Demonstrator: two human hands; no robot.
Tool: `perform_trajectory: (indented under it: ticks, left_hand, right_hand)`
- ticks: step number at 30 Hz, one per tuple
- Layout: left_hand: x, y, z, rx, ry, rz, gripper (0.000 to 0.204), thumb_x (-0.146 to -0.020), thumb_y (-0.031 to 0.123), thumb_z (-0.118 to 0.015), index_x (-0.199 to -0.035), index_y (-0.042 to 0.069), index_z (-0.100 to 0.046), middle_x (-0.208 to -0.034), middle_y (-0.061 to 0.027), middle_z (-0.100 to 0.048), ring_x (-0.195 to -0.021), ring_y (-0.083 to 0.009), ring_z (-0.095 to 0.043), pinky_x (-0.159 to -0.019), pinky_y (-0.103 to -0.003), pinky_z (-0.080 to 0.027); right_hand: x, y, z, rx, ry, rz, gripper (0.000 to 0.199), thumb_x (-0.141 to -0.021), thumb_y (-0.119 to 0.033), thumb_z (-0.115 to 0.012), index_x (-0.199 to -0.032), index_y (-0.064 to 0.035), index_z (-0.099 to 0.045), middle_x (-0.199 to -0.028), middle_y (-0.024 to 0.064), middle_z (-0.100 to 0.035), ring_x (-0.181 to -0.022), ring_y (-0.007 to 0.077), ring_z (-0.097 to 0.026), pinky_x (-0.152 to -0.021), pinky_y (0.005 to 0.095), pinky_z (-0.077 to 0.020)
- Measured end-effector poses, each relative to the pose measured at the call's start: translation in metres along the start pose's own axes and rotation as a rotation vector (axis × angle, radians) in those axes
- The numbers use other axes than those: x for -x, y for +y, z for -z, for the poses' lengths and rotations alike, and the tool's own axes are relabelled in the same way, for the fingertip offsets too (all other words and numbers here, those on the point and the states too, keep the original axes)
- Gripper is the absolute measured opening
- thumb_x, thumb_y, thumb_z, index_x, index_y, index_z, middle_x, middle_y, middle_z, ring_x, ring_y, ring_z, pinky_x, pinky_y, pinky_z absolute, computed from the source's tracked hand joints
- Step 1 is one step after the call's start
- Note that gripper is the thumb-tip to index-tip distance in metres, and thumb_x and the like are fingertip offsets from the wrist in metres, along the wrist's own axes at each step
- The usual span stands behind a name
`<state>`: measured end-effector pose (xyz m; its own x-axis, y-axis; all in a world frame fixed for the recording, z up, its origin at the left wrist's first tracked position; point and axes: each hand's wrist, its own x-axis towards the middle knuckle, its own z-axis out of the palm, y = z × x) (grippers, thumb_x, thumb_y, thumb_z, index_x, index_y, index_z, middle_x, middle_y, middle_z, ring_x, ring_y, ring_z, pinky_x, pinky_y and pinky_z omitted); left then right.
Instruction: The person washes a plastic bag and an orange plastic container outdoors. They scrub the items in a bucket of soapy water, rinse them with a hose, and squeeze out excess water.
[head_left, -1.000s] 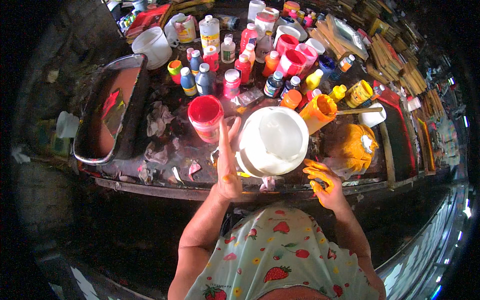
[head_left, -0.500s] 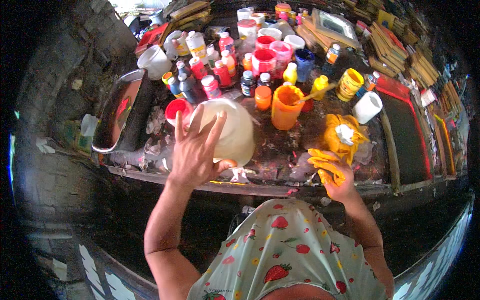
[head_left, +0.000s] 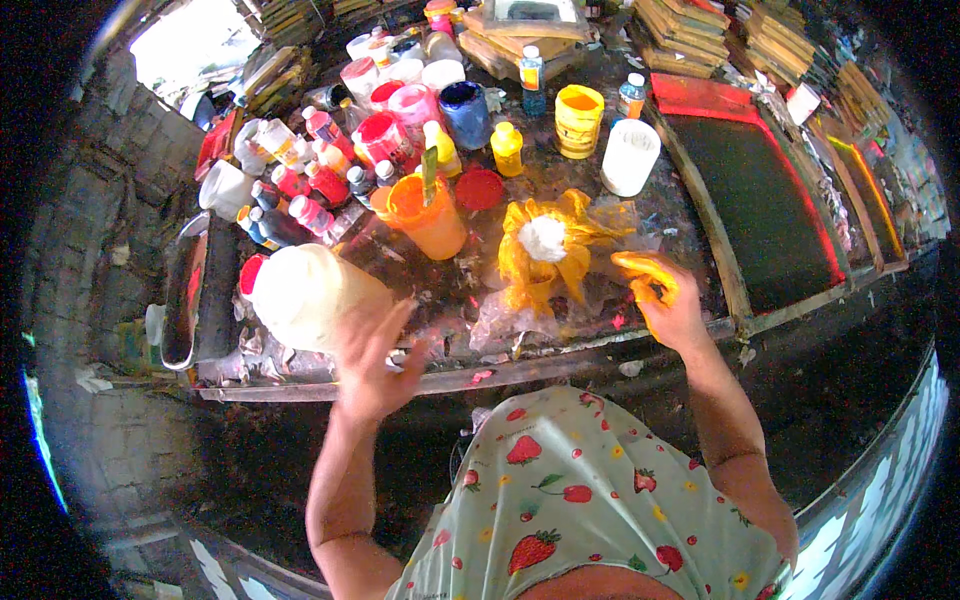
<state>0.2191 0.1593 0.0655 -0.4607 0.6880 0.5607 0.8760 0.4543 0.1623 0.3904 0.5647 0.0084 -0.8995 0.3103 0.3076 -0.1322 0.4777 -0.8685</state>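
My left hand (head_left: 375,365), blurred by motion, is beside the near right side of a large cream-coloured tub (head_left: 315,295); its fingers look apart, and I cannot tell whether they touch the tub. My right hand (head_left: 665,300) has orange-yellow paint over its fingers. They are loosely bent, with a gap to the thumb and nothing seen between them. Just left of it lies a crumpled orange-yellow bundle (head_left: 515,260) with a white mound (head_left: 543,239) in its middle, on clear plastic (head_left: 500,325). An orange paint tub (head_left: 432,230) holds a paint-smeared stick (head_left: 430,175).
Bottles and open paint tubs crowd the left and back, among them a blue tub (head_left: 465,118). A white container (head_left: 631,160) and a yellow tub (head_left: 578,125) stand behind the bundle. To the right lies a dark framed screen (head_left: 755,200). Wooden frames (head_left: 680,35) are stacked behind.
The view has swung right, so the table's things sit further left. My left hand has come from over the cream tub to its near right side. My right hand has moved rightward from the bundle.
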Motion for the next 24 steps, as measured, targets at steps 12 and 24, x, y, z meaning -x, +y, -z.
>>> perform_trajectory:
  ticks: [12, 24]
  left_hand:
    - [-0.01, 0.024, -0.138, 0.126, -0.215, 0.327, 0.016, -0.091, 0.022, -0.079, -0.098, 0.009, -0.075, -0.093, -0.015, -0.071, -0.093, -0.0406, -0.07, -0.081, -0.051, -0.058]
    - [-0.125, 0.049, -0.057, 0.885, -0.063, 0.426, 0.034, -0.108, 0.006, -0.055, -0.141, 0.0, -0.065, -0.134, -0.0149, -0.073, -0.125, -0.0241, -0.069, -0.11, -0.037, -0.051]
  right_hand:
    - [-0.02, 0.089, -0.035, 0.588, -0.047, -0.306, 0.063, -0.079, -0.016, -0.092, -0.136, -0.0065, -0.067, -0.126, 0.0242, -0.073, -0.125, 0.0417, -0.066, -0.107, 0.0496, -0.0533]
    - [0.03, 0.017, -0.06, 0.416, 0.351, 0.283, 0.045, -0.079, 0.007, -0.071, -0.123, -0.0032, -0.073, -0.121, 0.0195, -0.073, -0.109, 0.0389, -0.07, -0.093, 0.0465, -0.0594]
